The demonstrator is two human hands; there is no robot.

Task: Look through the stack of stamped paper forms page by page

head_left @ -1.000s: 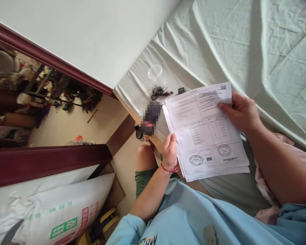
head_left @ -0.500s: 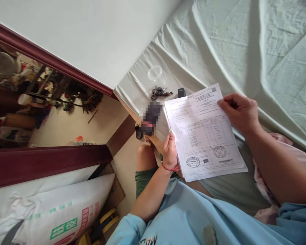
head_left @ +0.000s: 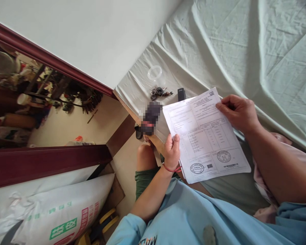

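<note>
A stack of printed paper sheets (head_left: 206, 136) with round stamps near its lower edge is held tilted above my lap. My left hand (head_left: 172, 149), with a red cord bracelet at the wrist, grips the stack's left edge, thumb up and the other fingers hidden behind the paper. On the upper right edge, my right hand (head_left: 238, 112) pinches the paper between thumb and bent fingers. Just beyond the top of the sheets stands a small black box-like object (head_left: 181, 94).
A bunch of keys (head_left: 157, 92) and a clear plastic container (head_left: 155, 73) lie on the pale bedsheet (head_left: 226, 61). A pixelated dark object (head_left: 151, 115) rests at the bed's edge. To the left are a dark red door frame (head_left: 48, 163) and a white printed sack (head_left: 66, 204).
The paper stack has tilted slightly, its top edge coming down and its lower edge shifting right. My left hand has moved a little right with it; the right hand is slightly lower.
</note>
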